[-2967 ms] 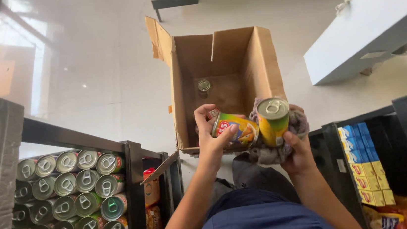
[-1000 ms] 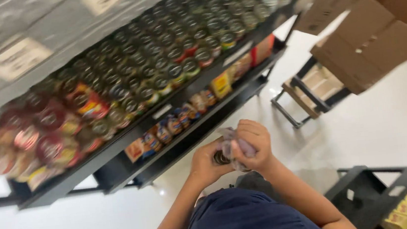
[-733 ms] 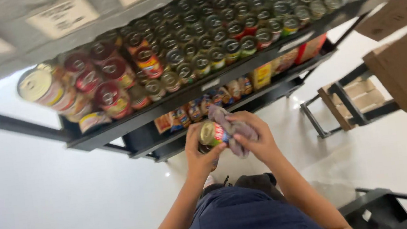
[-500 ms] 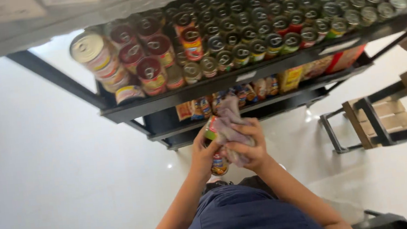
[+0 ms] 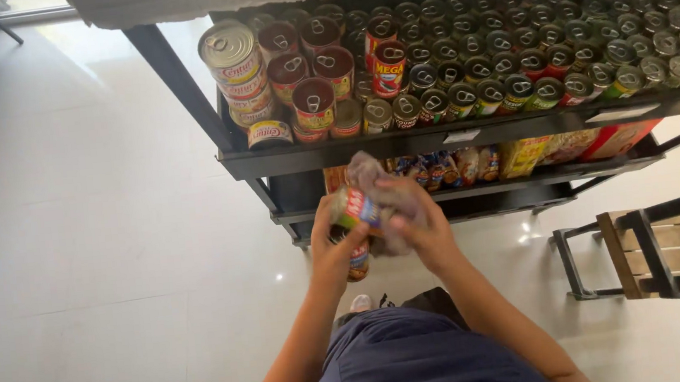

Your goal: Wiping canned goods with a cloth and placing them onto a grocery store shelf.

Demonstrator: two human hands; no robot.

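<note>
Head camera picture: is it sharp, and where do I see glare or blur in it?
Head view: the cans on the shelf are fairly sharp; the hands are softer, and the crumpled cloth under the right hand is smeared, as is the can in the left hand; small bright glare spots sit on the glossy floor; the shelf edges bow, a wide-lens distortion.

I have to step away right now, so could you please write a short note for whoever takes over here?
Left hand: holds two cans, stacked.
Right hand: presses a crumpled cloth against the upper can.
Both hands are in front of the black shelf rack, below the shelf of canned goods.
Done: the cans are brought up to the rack.
Left: neither can is on a shelf yet.
</note>
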